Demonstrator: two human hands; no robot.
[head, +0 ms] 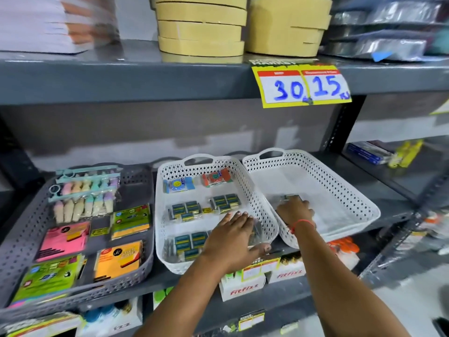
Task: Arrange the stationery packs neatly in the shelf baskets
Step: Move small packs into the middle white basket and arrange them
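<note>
While our left hand lies flat and open over the middle basket, our right hand grips a small pack in the right basket, pack just beyond its fingertips.

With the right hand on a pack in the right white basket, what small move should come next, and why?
Probably lift that pack with the right hand across to the middle basket. The right basket seems to hold nothing else, while similar blue-green packs already lie in rows in the middle one, where the left hand rests flat.
</note>
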